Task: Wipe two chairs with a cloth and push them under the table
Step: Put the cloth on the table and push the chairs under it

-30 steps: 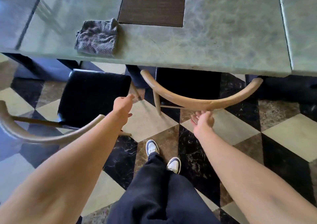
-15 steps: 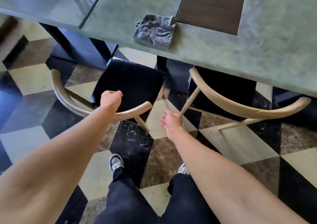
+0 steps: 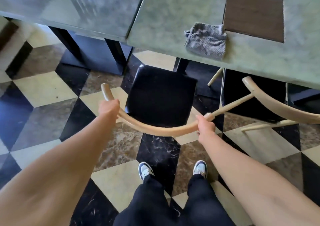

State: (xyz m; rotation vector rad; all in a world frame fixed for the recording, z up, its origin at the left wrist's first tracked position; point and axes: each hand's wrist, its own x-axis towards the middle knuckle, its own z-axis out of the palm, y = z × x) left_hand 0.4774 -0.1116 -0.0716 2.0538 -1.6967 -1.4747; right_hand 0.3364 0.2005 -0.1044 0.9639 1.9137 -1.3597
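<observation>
A chair with a black seat (image 3: 160,96) and a curved wooden back rail (image 3: 155,129) stands in front of me, mostly out from under the green table (image 3: 164,21). My left hand (image 3: 108,106) grips the left part of the rail. My right hand (image 3: 206,126) grips its right end. A second chair (image 3: 249,94) of the same kind sits to the right, its seat tucked under the table. The grey cloth (image 3: 207,40) lies crumpled on the tabletop near the edge, beside a brown square inset (image 3: 253,15).
A second table (image 3: 69,9) adjoins on the left, with dark legs and a base (image 3: 97,52) beneath. The floor is checkered marble tile. My feet (image 3: 173,169) in white shoes stand just behind the near chair.
My view swung left onto the left chair. My left hand closed on its back rail, and my right hand crossed over from the right chair and took hold of the rail's right end.
</observation>
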